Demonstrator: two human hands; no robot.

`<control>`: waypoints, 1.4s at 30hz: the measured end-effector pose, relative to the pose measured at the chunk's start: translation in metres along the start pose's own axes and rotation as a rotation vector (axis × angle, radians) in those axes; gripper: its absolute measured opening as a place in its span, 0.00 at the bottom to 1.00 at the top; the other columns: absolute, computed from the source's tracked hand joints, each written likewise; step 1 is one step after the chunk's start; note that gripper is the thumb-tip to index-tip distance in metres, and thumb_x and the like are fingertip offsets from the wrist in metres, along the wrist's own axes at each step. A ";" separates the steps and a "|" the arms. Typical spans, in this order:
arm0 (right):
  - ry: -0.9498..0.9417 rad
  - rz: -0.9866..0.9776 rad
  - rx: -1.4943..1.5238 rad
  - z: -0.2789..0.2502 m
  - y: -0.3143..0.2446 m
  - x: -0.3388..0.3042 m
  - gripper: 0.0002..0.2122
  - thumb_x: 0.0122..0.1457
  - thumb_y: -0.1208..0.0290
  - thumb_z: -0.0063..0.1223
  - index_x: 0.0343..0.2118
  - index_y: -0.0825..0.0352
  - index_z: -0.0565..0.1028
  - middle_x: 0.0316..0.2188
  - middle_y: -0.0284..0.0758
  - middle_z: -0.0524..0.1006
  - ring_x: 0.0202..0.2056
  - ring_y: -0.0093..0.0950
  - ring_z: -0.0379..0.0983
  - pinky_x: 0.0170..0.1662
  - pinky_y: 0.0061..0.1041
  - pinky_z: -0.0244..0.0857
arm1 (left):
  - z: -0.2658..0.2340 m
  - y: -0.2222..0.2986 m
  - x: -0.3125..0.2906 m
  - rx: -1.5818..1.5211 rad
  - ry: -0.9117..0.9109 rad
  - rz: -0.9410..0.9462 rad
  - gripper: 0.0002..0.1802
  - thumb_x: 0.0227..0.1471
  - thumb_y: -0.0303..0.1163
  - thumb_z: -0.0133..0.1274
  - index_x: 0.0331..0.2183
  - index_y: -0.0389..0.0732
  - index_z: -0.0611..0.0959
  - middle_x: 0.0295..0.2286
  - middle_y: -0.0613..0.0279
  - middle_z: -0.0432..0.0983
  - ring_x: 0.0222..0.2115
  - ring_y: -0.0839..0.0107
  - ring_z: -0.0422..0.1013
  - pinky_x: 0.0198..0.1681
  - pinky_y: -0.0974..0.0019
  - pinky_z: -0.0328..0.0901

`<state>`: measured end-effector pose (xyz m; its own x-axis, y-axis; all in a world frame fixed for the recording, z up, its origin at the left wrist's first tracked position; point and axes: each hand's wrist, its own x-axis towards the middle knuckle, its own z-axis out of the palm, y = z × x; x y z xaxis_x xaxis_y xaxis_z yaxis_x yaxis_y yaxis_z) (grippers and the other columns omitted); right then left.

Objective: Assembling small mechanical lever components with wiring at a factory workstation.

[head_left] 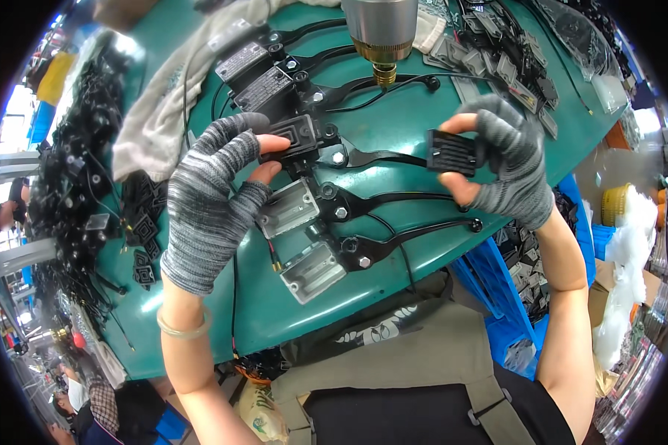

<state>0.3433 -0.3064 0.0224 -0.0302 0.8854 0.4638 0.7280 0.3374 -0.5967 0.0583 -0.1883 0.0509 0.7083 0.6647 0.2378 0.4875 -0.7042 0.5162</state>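
Several brake lever assemblies lie in a row on the green table, their black levers pointing right. My left hand (219, 196), in a grey striped fingerless glove, has its index finger and thumb on a black rectangular rubber gasket (302, 139) at the middle assembly's reservoir. My right hand (508, 163), gloved alike, pinches a black ribbed rectangular cover (451, 153) above the lever tips. Nearer to me, two silver reservoirs (289, 209) face up uncovered. Farther off, two reservoirs carry dark covers with printing (263, 90).
A power screwdriver (382, 33) hangs over the far levers. Loose metal covers (497, 52) are heaped at the far right. Black cables and parts (78, 163) pile up on the left, beside a pale cloth (152, 137). A blue bin (497, 278) of parts stands at the right edge.
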 end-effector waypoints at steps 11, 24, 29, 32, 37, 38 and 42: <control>-0.047 -0.286 0.152 0.050 -0.016 0.064 0.20 0.43 0.66 0.66 0.39 0.68 0.75 0.28 0.40 0.78 0.28 0.30 0.78 0.33 0.22 0.72 | 0.026 -0.019 -0.013 -0.162 0.200 0.002 0.17 0.44 0.19 0.57 0.39 0.45 0.83 0.38 0.55 0.74 0.37 0.66 0.73 0.41 0.68 0.67; -0.129 -0.175 0.064 0.061 -0.043 0.075 0.16 0.39 0.69 0.68 0.31 0.65 0.75 0.23 0.36 0.76 0.19 0.28 0.72 0.25 0.23 0.67 | 0.025 -0.024 -0.019 -0.325 0.232 0.075 0.15 0.37 0.22 0.62 0.33 0.42 0.81 0.37 0.55 0.75 0.37 0.62 0.73 0.38 0.63 0.68; -0.273 -0.236 0.156 0.074 -0.042 0.087 0.15 0.42 0.71 0.66 0.34 0.68 0.76 0.28 0.39 0.77 0.24 0.30 0.73 0.30 0.23 0.68 | 0.025 -0.029 -0.023 -0.514 0.181 -0.118 0.19 0.41 0.25 0.64 0.35 0.36 0.74 0.31 0.59 0.73 0.33 0.70 0.72 0.38 0.68 0.67; -0.348 -0.194 0.250 0.074 -0.046 0.090 0.14 0.44 0.73 0.64 0.35 0.69 0.76 0.31 0.39 0.76 0.29 0.30 0.74 0.34 0.23 0.68 | 0.022 -0.029 -0.022 -0.494 0.280 0.023 0.20 0.40 0.26 0.64 0.37 0.36 0.74 0.32 0.56 0.73 0.34 0.65 0.72 0.38 0.68 0.67; -0.398 -0.152 0.223 0.081 -0.038 0.087 0.14 0.46 0.74 0.63 0.36 0.70 0.75 0.34 0.38 0.76 0.35 0.29 0.73 0.40 0.24 0.66 | 0.034 -0.043 -0.017 -0.536 0.318 0.106 0.16 0.38 0.27 0.64 0.33 0.35 0.78 0.30 0.54 0.71 0.33 0.59 0.72 0.37 0.63 0.67; -0.342 -0.176 0.193 0.083 -0.034 0.083 0.14 0.46 0.74 0.62 0.36 0.70 0.75 0.35 0.38 0.76 0.36 0.29 0.73 0.40 0.24 0.66 | 0.032 -0.043 -0.016 -0.514 0.314 0.126 0.16 0.38 0.26 0.64 0.32 0.36 0.79 0.30 0.54 0.71 0.33 0.59 0.72 0.37 0.63 0.67; -0.299 -0.139 0.227 0.089 -0.022 0.078 0.14 0.47 0.74 0.62 0.38 0.70 0.74 0.37 0.39 0.75 0.37 0.29 0.73 0.42 0.25 0.65 | 0.028 -0.042 -0.015 -0.535 0.295 0.130 0.14 0.38 0.25 0.63 0.32 0.38 0.79 0.29 0.55 0.71 0.33 0.60 0.72 0.37 0.64 0.67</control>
<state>0.2642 -0.2165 0.0136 -0.3400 0.8691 0.3592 0.5345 0.4929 -0.6866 0.0414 -0.1757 0.0020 0.5367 0.6768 0.5039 0.0300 -0.6122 0.7902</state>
